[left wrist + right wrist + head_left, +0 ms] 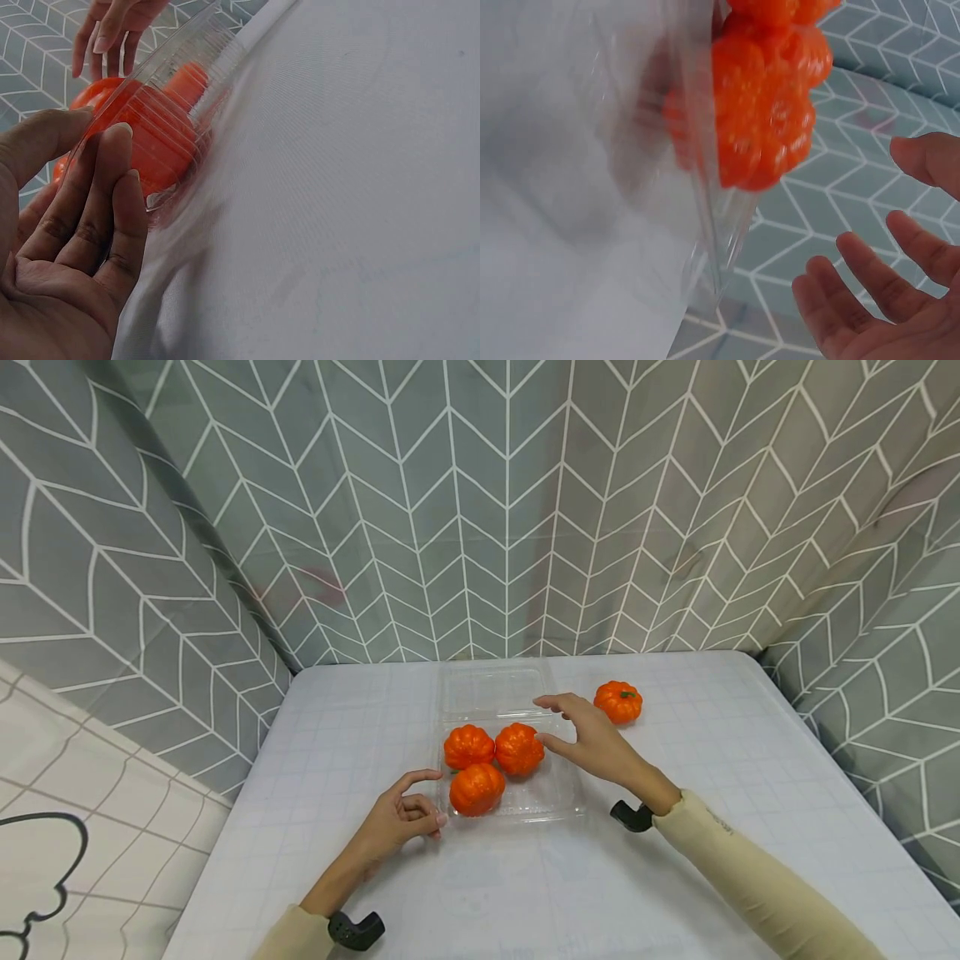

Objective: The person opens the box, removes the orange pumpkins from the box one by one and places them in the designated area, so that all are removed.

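Note:
A clear plastic clamshell container (551, 789) lies on the table with its lid (491, 689) folded back. Three small orange pumpkins sit in its base: one at the back left (468, 746), one at the back right (519, 750) and one in front (477, 789). My left hand (401, 810) pinches the container's left rim; thumb and fingertips meet at that edge in the left wrist view. Above the container's right side, my right hand (596, 739) has its fingers spread and holds nothing. The right wrist view shows it apart from the nearest pumpkin (761, 112).
A fourth orange pumpkin (618, 702) rests on the table beyond the right hand. A white cloth covers the table (360, 718). Grey patterned curtains (480, 527) hang behind it and along both sides.

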Action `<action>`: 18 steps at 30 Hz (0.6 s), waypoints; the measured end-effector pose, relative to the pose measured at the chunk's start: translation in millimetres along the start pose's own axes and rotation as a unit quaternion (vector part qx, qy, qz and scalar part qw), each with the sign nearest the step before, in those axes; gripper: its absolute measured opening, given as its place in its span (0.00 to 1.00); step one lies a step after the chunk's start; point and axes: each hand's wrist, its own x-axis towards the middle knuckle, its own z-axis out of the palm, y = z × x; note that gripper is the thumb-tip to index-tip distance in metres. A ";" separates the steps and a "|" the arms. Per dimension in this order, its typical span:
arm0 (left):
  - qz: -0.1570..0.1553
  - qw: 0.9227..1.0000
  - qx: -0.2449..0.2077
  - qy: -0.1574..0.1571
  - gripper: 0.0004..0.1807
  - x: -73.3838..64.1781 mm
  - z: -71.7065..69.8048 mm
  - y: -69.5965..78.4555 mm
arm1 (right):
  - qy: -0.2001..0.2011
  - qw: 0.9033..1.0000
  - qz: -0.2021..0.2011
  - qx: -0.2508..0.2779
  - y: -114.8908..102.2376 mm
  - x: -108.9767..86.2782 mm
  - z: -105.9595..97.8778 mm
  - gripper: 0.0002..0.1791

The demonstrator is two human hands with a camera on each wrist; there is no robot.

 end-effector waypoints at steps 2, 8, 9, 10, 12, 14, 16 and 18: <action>-0.001 1.000 0.000 0.000 0.39 0.2 -0.3 -0.1 | -0.007 1.000 -0.001 0.006 -3.3 0.2 3.9 0.28; -0.002 1.000 0.003 -0.001 0.39 -0.6 0.6 -0.9 | -0.032 0.999 0.002 0.015 -10.5 -0.1 14.0 0.27; -0.001 1.000 0.003 -0.001 0.39 -0.7 0.7 -0.9 | -0.035 0.999 0.001 0.019 -11.5 -0.1 15.4 0.27; 0.000 1.000 0.003 -0.001 0.39 -0.9 0.8 -0.8 | -0.039 0.999 0.001 0.023 -12.5 0.0 16.9 0.27; 0.001 1.000 0.002 -0.001 0.39 -1.0 0.9 -0.9 | -0.045 0.999 -0.004 0.028 -15.1 0.3 20.0 0.27; 0.003 1.000 0.002 -0.001 0.39 -0.9 0.9 -0.9 | -0.052 0.998 -0.011 0.035 -17.8 0.4 23.7 0.26; 0.004 1.000 0.003 -0.002 0.38 -0.6 0.6 -1.2 | -0.063 0.997 -0.014 0.045 -20.8 0.5 27.6 0.25; 0.005 1.000 0.006 -0.002 0.38 -0.3 0.5 -1.4 | -0.073 0.996 -0.015 0.051 -23.1 0.6 32.4 0.24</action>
